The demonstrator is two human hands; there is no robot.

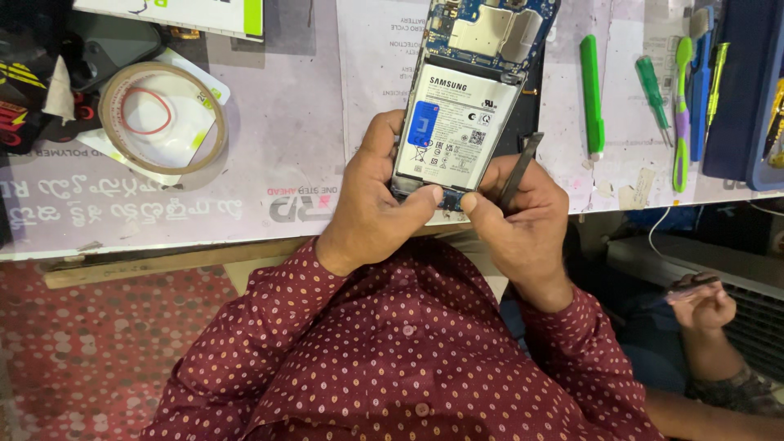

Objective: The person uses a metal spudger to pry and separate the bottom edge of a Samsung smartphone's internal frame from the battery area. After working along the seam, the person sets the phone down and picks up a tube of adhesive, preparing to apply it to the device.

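- One opened phone point(465, 98), centre top of frame, back off, battery showing; left hand point(371, 204) and right hand point(523, 216) both clamp its lower edge.
- One dark pry tool point(520, 170) pinched in the right hand.
- One tape roll point(163, 118) upper left.
- Four green tools point(592, 90) upper right.
- Another person's hand point(702, 304) lower right.

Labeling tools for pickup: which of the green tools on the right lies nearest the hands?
The plain green pry stick, leftmost of the row. The green screwdriver and the others lie farther right of the right hand.
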